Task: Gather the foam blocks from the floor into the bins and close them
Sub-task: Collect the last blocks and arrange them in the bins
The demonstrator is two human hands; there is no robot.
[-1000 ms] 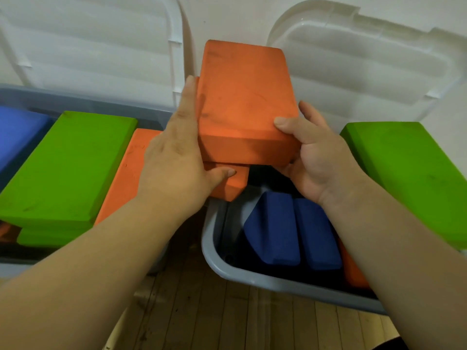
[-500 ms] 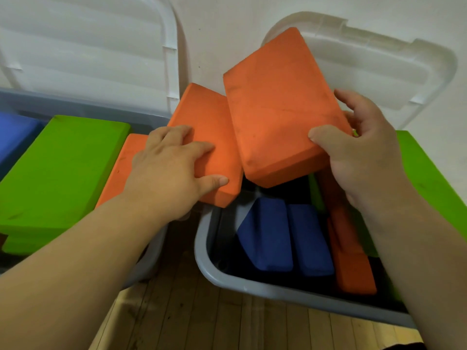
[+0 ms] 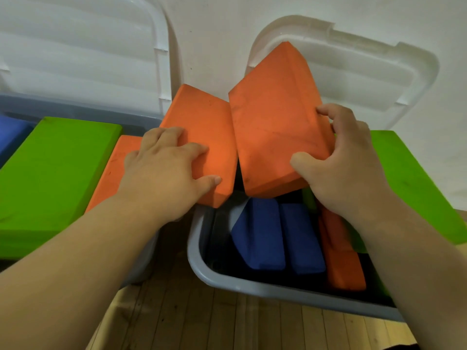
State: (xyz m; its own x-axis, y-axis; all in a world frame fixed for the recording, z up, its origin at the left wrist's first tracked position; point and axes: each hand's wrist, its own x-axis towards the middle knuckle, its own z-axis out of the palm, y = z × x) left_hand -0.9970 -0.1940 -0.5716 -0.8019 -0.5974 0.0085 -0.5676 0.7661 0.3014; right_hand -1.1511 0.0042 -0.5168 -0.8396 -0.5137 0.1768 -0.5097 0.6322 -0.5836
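Observation:
Two grey bins stand side by side against the wall. My right hand (image 3: 346,168) grips a tilted orange foam block (image 3: 275,122) above the right bin (image 3: 242,286), thumb on its front face and fingers round its right edge. My left hand (image 3: 164,170) holds a second orange block (image 3: 202,127) that bridges the gap between the two bins, thumb under its near edge. In the right bin lie two blue blocks (image 3: 275,238), an orange block (image 3: 343,256) and a big green block (image 3: 414,188). The left bin (image 3: 141,269) carries a green block (image 3: 55,168) and an orange block (image 3: 118,168).
Two clear lids (image 3: 353,72) lean upright against the white wall behind the bins; the left lid (image 3: 83,46) stands behind the left bin. A blue block (image 3: 10,132) lies at the far left. Wooden floor (image 3: 202,322) shows in front of the bins.
The two stacked orange blocks have come apart: my right hand tilted the upper one to the right over the right bin, and my left hand moved onto the lower one.

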